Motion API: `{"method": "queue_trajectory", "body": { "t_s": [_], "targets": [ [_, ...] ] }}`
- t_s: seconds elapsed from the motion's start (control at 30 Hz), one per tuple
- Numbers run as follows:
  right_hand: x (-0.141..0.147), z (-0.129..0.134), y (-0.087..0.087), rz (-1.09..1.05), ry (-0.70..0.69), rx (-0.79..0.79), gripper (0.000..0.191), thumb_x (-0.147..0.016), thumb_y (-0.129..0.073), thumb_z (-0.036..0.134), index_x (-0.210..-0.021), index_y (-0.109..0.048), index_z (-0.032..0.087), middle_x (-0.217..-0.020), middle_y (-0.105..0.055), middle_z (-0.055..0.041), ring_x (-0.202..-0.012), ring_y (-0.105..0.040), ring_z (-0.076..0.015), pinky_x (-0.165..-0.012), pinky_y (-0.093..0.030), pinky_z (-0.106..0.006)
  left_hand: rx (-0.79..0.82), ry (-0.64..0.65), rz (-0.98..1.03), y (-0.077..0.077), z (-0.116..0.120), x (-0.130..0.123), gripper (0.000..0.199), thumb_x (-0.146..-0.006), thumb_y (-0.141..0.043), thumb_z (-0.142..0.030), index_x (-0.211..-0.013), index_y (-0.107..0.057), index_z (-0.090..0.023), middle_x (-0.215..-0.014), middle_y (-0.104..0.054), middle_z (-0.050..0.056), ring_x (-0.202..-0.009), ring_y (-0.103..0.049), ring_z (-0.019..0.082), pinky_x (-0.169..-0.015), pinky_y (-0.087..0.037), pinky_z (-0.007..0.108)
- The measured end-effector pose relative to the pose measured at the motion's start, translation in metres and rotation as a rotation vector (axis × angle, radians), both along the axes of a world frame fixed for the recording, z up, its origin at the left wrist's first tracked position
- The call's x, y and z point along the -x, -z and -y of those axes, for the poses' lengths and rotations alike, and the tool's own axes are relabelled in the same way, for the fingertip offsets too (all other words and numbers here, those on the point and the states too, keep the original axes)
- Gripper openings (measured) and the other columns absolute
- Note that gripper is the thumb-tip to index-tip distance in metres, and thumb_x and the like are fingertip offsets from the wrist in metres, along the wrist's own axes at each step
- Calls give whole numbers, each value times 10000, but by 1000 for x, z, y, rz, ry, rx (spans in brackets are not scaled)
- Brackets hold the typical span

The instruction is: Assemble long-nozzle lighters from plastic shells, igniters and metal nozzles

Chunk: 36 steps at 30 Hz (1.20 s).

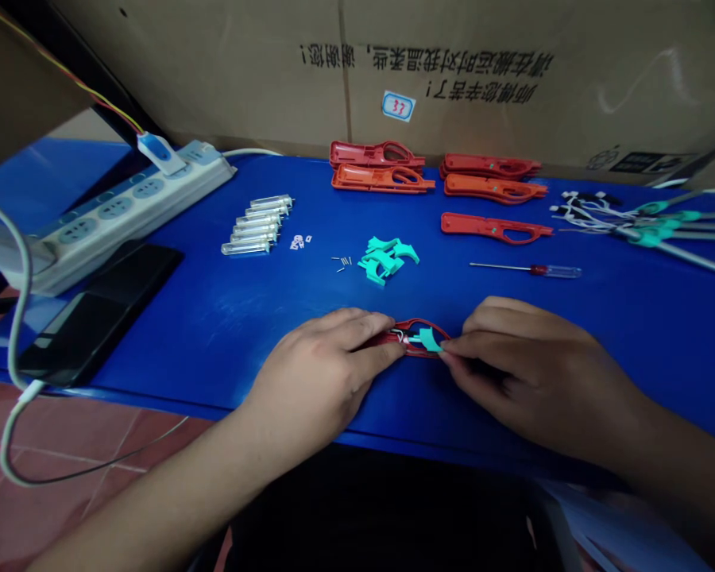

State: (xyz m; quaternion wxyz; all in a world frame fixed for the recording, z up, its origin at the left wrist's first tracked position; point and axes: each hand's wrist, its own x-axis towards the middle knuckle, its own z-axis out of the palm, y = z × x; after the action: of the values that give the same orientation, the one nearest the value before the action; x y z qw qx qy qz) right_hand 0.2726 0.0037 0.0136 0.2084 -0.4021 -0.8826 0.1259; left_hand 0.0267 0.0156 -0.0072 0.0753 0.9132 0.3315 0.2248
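Observation:
My left hand (325, 361) is closed on a red lighter casing half (420, 324) near the front edge of the table, its fingers covering the casing's left part. Between the thumb and fingers of my right hand (527, 369) is the right end of a green trigger (430, 340). This trigger lies over the casing's oval handle opening. A white wire and a small pinkish piece (403, 339) show inside the casing beside my left fingertips. Just beyond the hands lies a small pile of green triggers (386, 258), with several tiny metal pins (344, 262) to its left.
Clear fuel tanks (256, 226) are lined up at left, near small pale pieces (298, 241). More casing halves (494, 188) lie along the cardboard box (238, 79). A screwdriver (554, 271) and metal lighter tubes (685, 238) are at right; a power strip (131, 202) and phone (101, 314) at left.

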Motion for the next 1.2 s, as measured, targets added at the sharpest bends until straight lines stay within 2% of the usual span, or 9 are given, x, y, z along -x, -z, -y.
{"method": "queue_trajectory", "body": {
  "t_s": [0.17, 0.4, 0.7, 0.83, 0.97, 1.1, 1.2],
  "targets": [
    [2, -2, 0, 4, -23, 15, 202, -944, -555, 165, -807, -703, 177, -689, -591, -16, -672, -495, -154, -613, -373, -304, 11, 2, -35, 0, 1, 0, 260, -939, -593, -181, -1147, -738, -243, -1197, -706, 93, -977, -680, 251, -787, -586, 411],
    [8, -7, -5, 60, -34, 95, 226, -938, -552, 155, -774, -705, 177, -663, -570, -11, -640, -480, -146, -609, -356, -302, -17, 3, -12, 1, 1, 0, 252, -925, -612, -175, -1126, -750, -237, -1204, -715, 101, -1016, -697, 267, -832, -595, 434],
    [-3, -10, 7, 58, -129, -54, 269, -984, -516, 189, -789, -697, 150, -713, -583, -33, -683, -469, -160, -643, -354, -317, -51, -3, -29, -2, 0, -1, 259, -911, -624, -165, -1129, -750, -227, -1211, -734, 60, -1026, -730, 267, -875, -629, 452],
    [4, -10, 3, 134, -119, -40, 286, -985, -500, 190, -764, -678, 159, -687, -549, -22, -673, -454, -161, -649, -350, -320, -61, 1, -20, 0, 0, 0, 248, -923, -622, -181, -1128, -750, -235, -1219, -732, 48, -1044, -730, 264, -871, -634, 435],
    [6, -3, -2, 231, -96, -98, 268, -978, -496, 183, -785, -680, 162, -722, -580, -36, -708, -470, -179, -685, -357, -349, -75, 0, -26, 1, 1, 1, 227, -954, -595, -212, -1120, -748, -234, -1227, -729, 47, -1078, -723, 248, -909, -621, 410],
    [1, -7, -3, 116, -128, 58, 239, -978, -514, 201, -854, -718, 187, -786, -625, -40, -747, -528, -164, -693, -392, -323, -58, 13, -19, 3, 3, 2, 247, -959, -577, -189, -1166, -705, -232, -1272, -708, 46, -1145, -696, 234, -957, -597, 399],
    [-2, -14, -2, -6, -109, 213, 206, -955, -564, 210, -881, -754, 237, -759, -605, -6, -703, -545, -125, -637, -398, -279, 4, -78, 0, 2, 5, 0, 258, -971, -579, -237, -1218, -634, -192, -1179, -747, 51, -1016, -740, 212, -876, -615, 359]
  ]
}}
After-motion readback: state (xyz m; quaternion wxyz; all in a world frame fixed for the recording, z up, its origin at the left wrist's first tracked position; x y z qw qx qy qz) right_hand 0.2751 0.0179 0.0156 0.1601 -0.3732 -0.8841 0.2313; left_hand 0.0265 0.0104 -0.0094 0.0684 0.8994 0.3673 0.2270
